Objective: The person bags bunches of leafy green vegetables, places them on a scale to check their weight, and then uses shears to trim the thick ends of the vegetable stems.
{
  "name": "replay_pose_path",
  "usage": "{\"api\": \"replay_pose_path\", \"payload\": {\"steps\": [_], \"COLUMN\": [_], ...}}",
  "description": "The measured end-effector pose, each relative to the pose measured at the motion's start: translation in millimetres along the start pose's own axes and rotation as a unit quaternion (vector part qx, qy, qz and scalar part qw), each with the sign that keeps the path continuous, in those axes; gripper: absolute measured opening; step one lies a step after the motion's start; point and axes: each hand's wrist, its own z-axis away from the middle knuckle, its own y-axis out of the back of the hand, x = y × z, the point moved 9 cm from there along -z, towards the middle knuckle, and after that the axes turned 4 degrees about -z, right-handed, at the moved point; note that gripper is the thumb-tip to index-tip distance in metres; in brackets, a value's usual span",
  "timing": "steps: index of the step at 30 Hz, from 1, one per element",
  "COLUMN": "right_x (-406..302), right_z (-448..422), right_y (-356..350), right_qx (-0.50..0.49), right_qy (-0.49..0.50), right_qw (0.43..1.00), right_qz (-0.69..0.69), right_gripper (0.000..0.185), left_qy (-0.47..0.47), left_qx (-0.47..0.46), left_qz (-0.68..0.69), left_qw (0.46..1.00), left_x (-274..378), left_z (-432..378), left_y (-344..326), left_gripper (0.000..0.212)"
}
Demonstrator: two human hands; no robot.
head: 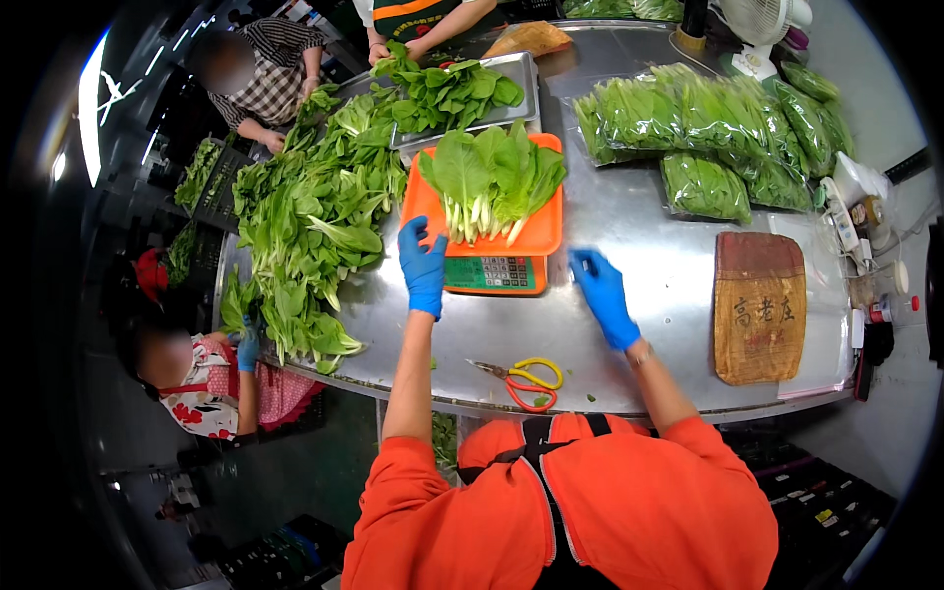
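A bunch of leafy greens with pale stems (490,177) lies on the orange tray (431,217) of a digital scale with a green keypad panel (462,273). My left hand (422,265), in a blue glove, is at the tray's near left corner with its fingers apart and nothing in them. Right of the scale, my blue-gloved right hand (603,299) hovers over the metal table. Its fingers are loosely bent and slightly blurred, with no object visible in them. Scissors with yellow and red handles (527,376) lie between my forearms.
Loose greens (317,214) are heaped on the left of the metal table (634,221). Bagged greens (693,122) are stacked back right, near a fan (759,22). A brown bag (759,310) lies right. Behind the scale stands a metal tray (520,74). Several co-workers handle greens.
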Motion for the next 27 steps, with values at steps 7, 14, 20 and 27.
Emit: {"api": "replay_pose_path", "payload": {"steps": [7, 14, 20, 27], "right_x": [-79.9, -15.2, -21.3, -75.0], "right_z": [-141.7, -173.2, -175.2, -169.1], "right_y": [-40.9, -49.6, -46.7, -48.5], "right_qx": [0.066, -0.029, -0.076, -0.130], "right_qy": [0.081, -0.041, -0.027, 0.066], "right_qw": [0.990, 0.988, 0.986, 0.984], "right_qz": [0.099, -0.143, -0.143, -0.103], "right_gripper": [0.029, 0.020, 0.019, 0.022], "left_qy": [-0.099, -0.181, -0.274, -0.232], "left_qx": [-0.077, -0.099, -0.092, 0.016], "left_qz": [-0.126, -0.185, -0.244, -0.102], "left_qw": [0.984, 0.961, 0.926, 0.967], "left_x": [90.6, 101.9, 103.7, 98.0], "left_z": [-7.3, 10.2, 30.3, 31.0], "left_y": [-77.4, -100.7, -107.4, -85.1], "left_gripper": [0.030, 0.028, 0.030, 0.028]}}
